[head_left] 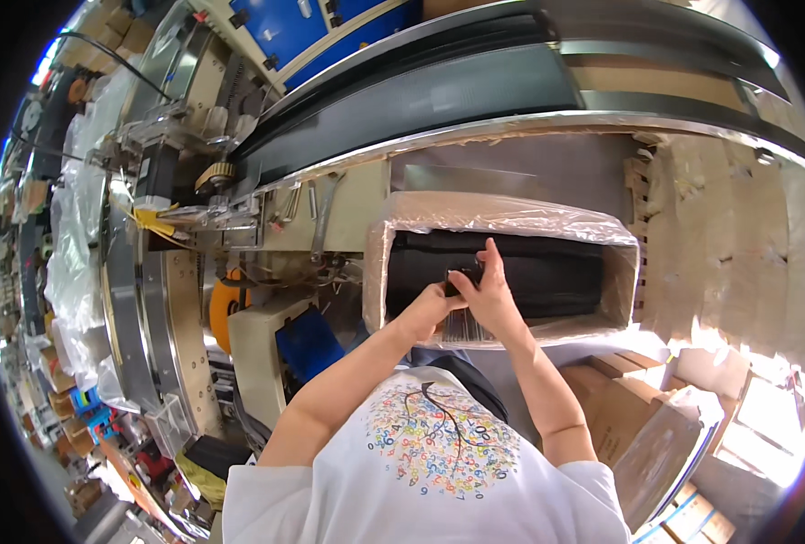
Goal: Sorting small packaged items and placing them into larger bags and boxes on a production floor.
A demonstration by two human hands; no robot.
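Bright, even daylight, glare blown out at lower right, strong fisheye bending and dark vignetted corners.

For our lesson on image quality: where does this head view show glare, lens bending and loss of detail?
Head view: glare washes out the cardboard boxes at lower right; the conveyor belt curves with fisheye bending; black corners frame the picture; the small dark thing between the left hand and right hand is too dim to identify.

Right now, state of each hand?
Left hand: closed on a small dark part over the lined box.
Right hand: on the same part, fingers partly open; grip cannot be told.
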